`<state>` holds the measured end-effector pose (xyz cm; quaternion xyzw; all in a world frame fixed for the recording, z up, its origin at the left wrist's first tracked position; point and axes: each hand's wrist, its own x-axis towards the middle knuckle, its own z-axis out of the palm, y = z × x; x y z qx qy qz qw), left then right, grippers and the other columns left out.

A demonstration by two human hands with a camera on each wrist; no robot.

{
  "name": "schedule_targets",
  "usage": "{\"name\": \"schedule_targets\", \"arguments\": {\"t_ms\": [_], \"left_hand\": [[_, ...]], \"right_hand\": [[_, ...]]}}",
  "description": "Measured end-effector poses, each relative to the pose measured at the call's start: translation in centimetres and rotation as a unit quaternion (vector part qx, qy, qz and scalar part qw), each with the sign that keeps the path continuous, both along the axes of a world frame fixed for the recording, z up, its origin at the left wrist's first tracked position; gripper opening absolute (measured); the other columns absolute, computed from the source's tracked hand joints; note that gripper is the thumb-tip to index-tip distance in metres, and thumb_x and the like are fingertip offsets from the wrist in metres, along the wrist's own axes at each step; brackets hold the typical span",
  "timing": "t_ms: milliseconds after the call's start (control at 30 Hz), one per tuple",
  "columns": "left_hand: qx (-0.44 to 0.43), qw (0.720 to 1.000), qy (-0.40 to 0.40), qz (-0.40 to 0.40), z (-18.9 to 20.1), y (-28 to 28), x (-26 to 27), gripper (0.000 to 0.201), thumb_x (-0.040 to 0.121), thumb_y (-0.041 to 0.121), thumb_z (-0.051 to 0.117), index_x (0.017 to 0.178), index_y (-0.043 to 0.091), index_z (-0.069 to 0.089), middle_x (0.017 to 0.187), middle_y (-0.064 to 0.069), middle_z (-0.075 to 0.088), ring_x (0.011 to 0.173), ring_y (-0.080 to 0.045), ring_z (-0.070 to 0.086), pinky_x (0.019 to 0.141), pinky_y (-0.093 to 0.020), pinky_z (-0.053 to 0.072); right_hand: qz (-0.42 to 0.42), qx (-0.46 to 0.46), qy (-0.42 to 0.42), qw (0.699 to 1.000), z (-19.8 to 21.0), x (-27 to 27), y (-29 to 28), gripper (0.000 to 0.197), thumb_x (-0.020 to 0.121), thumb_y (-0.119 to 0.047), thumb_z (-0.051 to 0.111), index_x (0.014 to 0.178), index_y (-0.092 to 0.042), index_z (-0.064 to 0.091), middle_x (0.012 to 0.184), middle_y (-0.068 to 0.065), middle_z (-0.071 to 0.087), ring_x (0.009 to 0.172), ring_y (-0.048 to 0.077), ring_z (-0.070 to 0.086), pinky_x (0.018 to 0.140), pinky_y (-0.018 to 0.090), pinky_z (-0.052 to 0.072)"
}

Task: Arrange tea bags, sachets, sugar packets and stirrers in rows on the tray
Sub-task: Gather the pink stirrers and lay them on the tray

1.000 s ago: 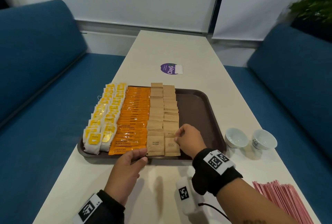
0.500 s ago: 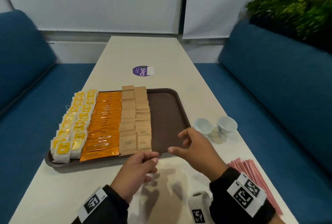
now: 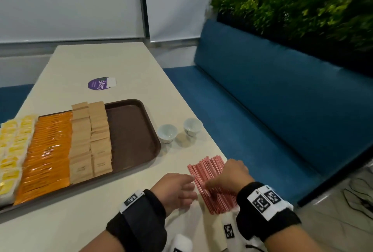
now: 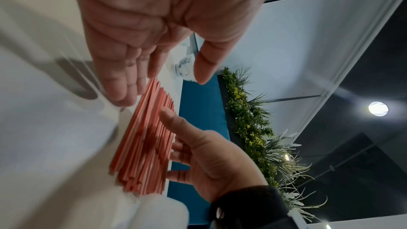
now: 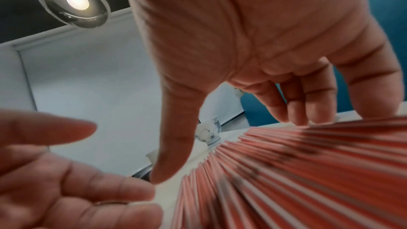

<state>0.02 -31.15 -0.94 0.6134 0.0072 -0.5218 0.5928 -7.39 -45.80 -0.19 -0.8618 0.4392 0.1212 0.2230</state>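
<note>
The brown tray (image 3: 129, 130) holds rows of yellow tea bags (image 3: 14, 146), orange sachets (image 3: 48, 150) and brown sugar packets (image 3: 90, 136); its right strip is bare. A pile of pink stirrers (image 3: 209, 168) lies on the table right of the tray, near the table's right edge. My right hand (image 3: 228, 179) arches over the pile, fingertips touching its far side and thumb down at its near side (image 5: 229, 145). My left hand (image 3: 181, 189) is open with straight fingers at the pile's left edge (image 4: 163, 83) and holds nothing.
Two small white cups (image 3: 167, 133) (image 3: 192, 126) stand between the tray and the stirrers. A purple sticker (image 3: 101, 83) is on the table beyond the tray. A blue bench (image 3: 262, 100) and plants (image 3: 292, 5) are on the right.
Both hands left the tray's front edge and moved right to the stirrer pile. My head turned right, so the tray now sits at the left of the view.
</note>
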Motion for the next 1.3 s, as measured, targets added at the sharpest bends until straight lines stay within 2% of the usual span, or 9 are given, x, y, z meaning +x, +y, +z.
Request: {"name": "schedule_targets", "arguments": {"t_ms": [133,300,433,700,833,1067,1133,1200,1300], "left_hand": [[0.0,0.999,0.05,0.005,-0.2,-1.2,-0.1,0.014,0.094,0.014,0.047,0.082,0.006,0.049,0.081,-0.013,0.053,0.065,-0.018,0.045,0.055,-0.026,0.033],[0.02,0.998,0.055,0.015,-0.2,-2.2,-0.4,0.019,0.093,0.015,0.048,0.075,0.01,0.049,0.076,-0.009,0.059,0.062,-0.018,0.053,0.054,-0.026,0.032],[0.027,0.999,0.04,0.011,-0.4,-2.6,-0.4,0.021,0.093,0.012,0.047,0.073,0.009,0.053,0.068,-0.006,0.054,0.057,-0.017,0.049,0.053,-0.026,0.029],[0.013,0.999,0.051,0.007,-1.2,-2.2,-0.1,0.032,0.093,0.017,0.048,0.061,0.013,0.047,0.055,-0.001,0.044,0.051,-0.012,0.045,0.053,-0.023,0.034],[0.0,1.0,0.029,-0.004,-1.4,-2.0,-0.1,0.039,0.095,0.016,0.043,0.056,0.015,0.039,0.042,0.002,0.031,0.049,-0.012,0.032,0.052,-0.024,0.029],[-0.026,0.999,0.028,0.001,-1.8,-1.4,-0.1,0.028,0.095,0.015,0.044,0.068,0.013,0.05,0.059,-0.002,0.038,0.053,-0.012,0.041,0.054,-0.023,0.034],[-0.029,0.999,0.026,0.001,-2.1,-1.3,-0.1,0.027,0.094,0.015,0.044,0.068,0.014,0.049,0.06,-0.003,0.035,0.054,-0.012,0.039,0.053,-0.023,0.034],[-0.034,0.999,0.023,0.003,-2.1,-1.1,-0.1,0.021,0.093,0.014,0.045,0.074,0.012,0.052,0.065,-0.006,0.041,0.058,-0.014,0.043,0.053,-0.023,0.036],[-0.039,0.999,0.008,0.004,-2.1,-0.6,-0.2,0.018,0.093,0.01,0.045,0.082,0.007,0.059,0.07,-0.008,0.051,0.061,-0.016,0.049,0.054,-0.024,0.035]], "right_hand": [[0.004,0.0,0.012,1.0,-1.1,0.6,1.0,0.076,0.058,-0.047,0.084,0.115,-0.008,0.051,0.119,0.009,0.048,0.113,0.025,0.048,0.09,0.03,0.047],[0.024,-0.024,-0.004,0.999,-1.8,1.7,2.0,0.042,0.088,-0.023,0.056,0.125,-0.006,0.043,0.13,0.013,0.045,0.122,0.029,0.045,0.097,0.032,0.041],[0.037,-0.015,-0.022,0.999,-1.9,2.3,2.6,0.03,0.093,-0.013,0.047,0.122,-0.006,0.048,0.128,0.013,0.05,0.12,0.03,0.05,0.094,0.032,0.043],[0.102,-0.014,-0.008,0.995,-1.1,2.7,2.9,0.024,0.095,-0.009,0.044,0.114,-0.003,0.058,0.121,0.015,0.06,0.112,0.031,0.057,0.091,0.032,0.045],[0.106,-0.04,-0.011,0.993,-1.1,2.8,3.4,0.023,0.094,-0.009,0.04,0.107,-0.006,0.06,0.117,0.014,0.062,0.109,0.031,0.058,0.088,0.031,0.046],[0.091,-0.046,-0.023,0.995,-0.7,3.1,3.9,0.021,0.093,-0.007,0.043,0.104,-0.005,0.061,0.113,0.012,0.064,0.104,0.029,0.062,0.081,0.029,0.047],[0.081,-0.04,-0.021,0.996,-0.8,3.1,3.8,0.01,0.091,-0.008,0.048,0.086,-0.01,0.057,0.112,0.011,0.065,0.103,0.029,0.062,0.078,0.028,0.046],[0.085,-0.037,-0.018,0.996,-1.0,3.2,3.7,0.018,0.09,-0.009,0.051,0.073,-0.015,0.047,0.111,0.011,0.065,0.103,0.028,0.062,0.075,0.027,0.044],[0.096,-0.051,-0.016,0.994,-1.2,3.2,4.0,0.01,0.091,-0.011,0.05,0.095,-0.011,0.059,0.112,0.01,0.064,0.103,0.027,0.062,0.078,0.027,0.045]]}}
